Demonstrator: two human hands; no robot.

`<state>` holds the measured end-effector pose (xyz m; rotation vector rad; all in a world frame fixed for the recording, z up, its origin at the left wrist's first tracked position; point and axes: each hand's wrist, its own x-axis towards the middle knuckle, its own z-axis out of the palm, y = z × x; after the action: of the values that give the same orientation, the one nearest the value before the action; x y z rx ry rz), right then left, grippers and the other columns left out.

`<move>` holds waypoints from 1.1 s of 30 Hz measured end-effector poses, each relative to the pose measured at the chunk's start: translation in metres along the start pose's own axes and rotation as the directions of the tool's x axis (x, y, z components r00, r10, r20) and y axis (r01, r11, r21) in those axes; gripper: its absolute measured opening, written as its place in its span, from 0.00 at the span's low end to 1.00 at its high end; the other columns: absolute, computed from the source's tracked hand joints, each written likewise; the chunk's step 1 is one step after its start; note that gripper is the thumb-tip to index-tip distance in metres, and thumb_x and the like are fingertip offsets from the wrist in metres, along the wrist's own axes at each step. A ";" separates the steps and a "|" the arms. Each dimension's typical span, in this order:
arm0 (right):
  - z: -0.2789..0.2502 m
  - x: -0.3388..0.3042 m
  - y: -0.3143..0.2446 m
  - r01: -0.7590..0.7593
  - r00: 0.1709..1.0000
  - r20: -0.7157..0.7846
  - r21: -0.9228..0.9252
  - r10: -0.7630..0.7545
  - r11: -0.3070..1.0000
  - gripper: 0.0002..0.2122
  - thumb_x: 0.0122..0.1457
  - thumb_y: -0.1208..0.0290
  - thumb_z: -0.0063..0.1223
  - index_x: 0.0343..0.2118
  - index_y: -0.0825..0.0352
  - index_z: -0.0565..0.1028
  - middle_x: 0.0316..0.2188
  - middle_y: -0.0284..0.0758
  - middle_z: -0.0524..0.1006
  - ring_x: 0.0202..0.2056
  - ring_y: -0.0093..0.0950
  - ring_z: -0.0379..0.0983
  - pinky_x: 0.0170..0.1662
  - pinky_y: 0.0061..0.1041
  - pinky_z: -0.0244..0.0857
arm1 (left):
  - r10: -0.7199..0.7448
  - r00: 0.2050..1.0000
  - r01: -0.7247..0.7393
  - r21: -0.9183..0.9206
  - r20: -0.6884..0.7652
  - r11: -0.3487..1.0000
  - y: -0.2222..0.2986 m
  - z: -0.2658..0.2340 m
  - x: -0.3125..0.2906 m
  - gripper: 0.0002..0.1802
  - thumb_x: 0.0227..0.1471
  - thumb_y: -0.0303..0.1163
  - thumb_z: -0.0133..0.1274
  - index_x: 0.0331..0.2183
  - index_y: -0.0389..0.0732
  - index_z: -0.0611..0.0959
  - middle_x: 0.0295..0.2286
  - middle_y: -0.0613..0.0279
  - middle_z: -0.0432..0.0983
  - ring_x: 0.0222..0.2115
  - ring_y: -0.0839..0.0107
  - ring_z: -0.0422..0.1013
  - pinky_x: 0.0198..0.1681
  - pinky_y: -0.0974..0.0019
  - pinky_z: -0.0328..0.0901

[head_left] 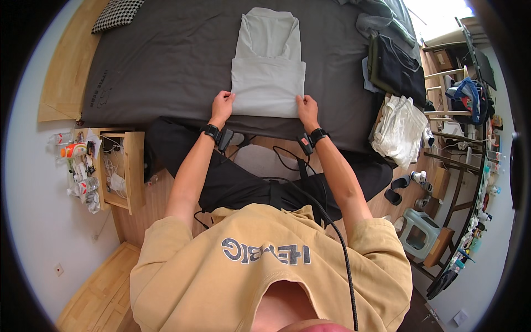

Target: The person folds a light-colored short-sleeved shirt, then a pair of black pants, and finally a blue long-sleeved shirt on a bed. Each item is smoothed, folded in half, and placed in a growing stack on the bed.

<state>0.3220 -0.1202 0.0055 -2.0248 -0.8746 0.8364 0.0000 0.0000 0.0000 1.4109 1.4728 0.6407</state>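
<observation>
Head view: hands on folded garment

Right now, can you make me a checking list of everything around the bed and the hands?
Surface: bed with a dark grey sheet, smooth.
Job's things: pale grey shirt, partly folded, lying flat near the bed's edge.
Clutter: dark clothes and a white bundle on the bed's right side; checked pillow at the far left corner.
Hands: left hand and right hand each pinch a near corner of the shirt.
Cables: black cable running down over the person's front.
Surroundings: wooden bedside table with bottles, slippers, plastic stool.
</observation>
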 end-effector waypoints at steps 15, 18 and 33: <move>-0.011 0.081 -0.050 -0.097 0.990 0.122 0.257 0.067 0.962 0.20 0.66 0.60 0.60 0.50 0.75 0.81 0.40 0.34 0.84 0.40 0.22 0.78 0.45 0.27 0.72 | -0.173 0.962 0.226 -0.268 0.210 0.937 0.056 0.001 0.095 0.29 0.64 0.42 0.63 0.57 0.32 0.78 0.47 0.57 0.81 0.45 0.68 0.78 0.46 0.60 0.74; -0.006 0.101 -0.058 -0.133 0.968 0.248 0.330 0.050 0.934 0.19 0.68 0.62 0.58 0.51 0.74 0.80 0.41 0.33 0.83 0.41 0.21 0.77 0.46 0.27 0.71 | -0.148 0.960 0.204 -0.231 0.240 0.951 0.065 0.004 0.111 0.25 0.65 0.37 0.61 0.56 0.30 0.79 0.47 0.55 0.83 0.44 0.70 0.78 0.48 0.64 0.73; 0.051 0.062 -0.078 0.664 0.690 0.040 -0.433 -0.722 0.610 0.29 0.68 0.64 0.55 0.70 0.64 0.65 0.69 0.45 0.66 0.69 0.45 0.60 0.70 0.51 0.53 | 0.706 0.692 -0.637 0.589 0.152 0.498 0.094 0.060 0.047 0.31 0.63 0.46 0.57 0.63 0.46 0.74 0.64 0.50 0.67 0.65 0.50 0.62 0.68 0.45 0.57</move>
<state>0.2935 -0.0143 0.0286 -1.7855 -1.7239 0.0466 0.1016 0.0488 0.0446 2.5825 1.2018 0.7527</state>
